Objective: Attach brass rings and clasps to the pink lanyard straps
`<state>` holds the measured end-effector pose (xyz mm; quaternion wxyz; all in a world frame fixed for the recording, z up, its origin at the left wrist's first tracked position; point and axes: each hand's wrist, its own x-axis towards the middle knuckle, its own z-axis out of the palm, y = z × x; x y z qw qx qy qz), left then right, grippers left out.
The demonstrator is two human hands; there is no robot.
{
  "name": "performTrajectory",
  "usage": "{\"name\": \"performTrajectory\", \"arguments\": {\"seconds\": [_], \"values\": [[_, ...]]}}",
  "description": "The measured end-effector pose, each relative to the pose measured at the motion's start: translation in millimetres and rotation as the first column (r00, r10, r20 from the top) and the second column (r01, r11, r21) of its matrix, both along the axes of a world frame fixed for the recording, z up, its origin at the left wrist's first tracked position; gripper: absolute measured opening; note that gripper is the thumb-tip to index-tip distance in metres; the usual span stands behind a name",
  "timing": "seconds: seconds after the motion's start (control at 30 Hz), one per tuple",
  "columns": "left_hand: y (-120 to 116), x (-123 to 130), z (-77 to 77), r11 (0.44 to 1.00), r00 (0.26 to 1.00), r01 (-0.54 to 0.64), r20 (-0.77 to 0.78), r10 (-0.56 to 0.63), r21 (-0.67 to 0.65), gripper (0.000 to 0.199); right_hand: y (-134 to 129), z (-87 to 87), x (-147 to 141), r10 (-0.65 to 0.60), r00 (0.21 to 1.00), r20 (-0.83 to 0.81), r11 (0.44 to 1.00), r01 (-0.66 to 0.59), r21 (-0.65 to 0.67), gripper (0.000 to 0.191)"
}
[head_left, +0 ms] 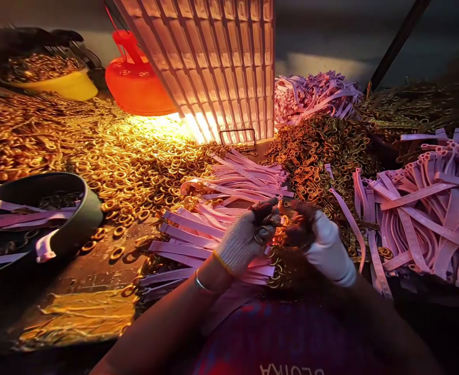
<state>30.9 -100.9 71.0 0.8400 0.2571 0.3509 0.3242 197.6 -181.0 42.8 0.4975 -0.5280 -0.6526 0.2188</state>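
Observation:
My left hand [243,237], in a white knit glove with dark fingers, is closed around brass-coloured metal rings [265,234]. My right hand [323,242], gloved in the same way, is closed just to its right, fingertips close to those of the left. Shadow hides what its fingers hold, if anything. Below and left of my hands lie pink straps [190,242] in a loose bundle, with metal fittings along their ends. Another bundle of pink straps [245,179] lies just beyond.
A large heap of brass rings [154,151] spreads left; darker metal clasps [315,156] lie right. More pink straps [428,208] pile at far right. Around stand a dark tub [92,208], a yellow bowl [71,86], an orange lamp shade [135,83] and a ribbed panel [221,62].

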Motion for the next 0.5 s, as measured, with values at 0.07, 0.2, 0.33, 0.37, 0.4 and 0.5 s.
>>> {"name": "performTrajectory", "arguments": {"seconds": [0.07,0.2,0.33,0.37,0.4,0.5], "values": [[-6,-2,-0.5,0.985,0.999,0.019,-0.035,-0.013,0.171,0.015,8,1.0,-20,0.023,0.996,0.083,0.999,-0.026,0.034,0.048],[-7,-13,-4.1,0.95,0.994,0.018,-0.11,0.017,0.31,0.031,16,1.1,-27,0.003,0.998,0.057,0.999,-0.005,0.038,0.041],[2,-19,-6.6,0.973,0.986,0.133,-0.124,-0.111,0.191,0.018,22,6.6,-18,0.062,0.998,0.024,0.994,-0.064,0.089,0.03],[3,-20,-7.3,0.965,0.978,0.194,-0.114,-0.175,0.179,0.018,23,8.2,-17,0.051,0.996,0.075,0.993,-0.059,0.105,0.027],[5,-20,-8.2,0.954,0.969,0.24,-0.11,-0.223,0.18,0.02,23,9.4,-17,0.026,0.989,0.147,0.992,-0.043,0.117,0.027],[6,-21,-10.7,0.931,0.959,0.276,-0.125,-0.253,0.239,0.022,20,10.0,-20,-0.098,0.914,0.393,0.99,0.05,0.13,0.031]]}}
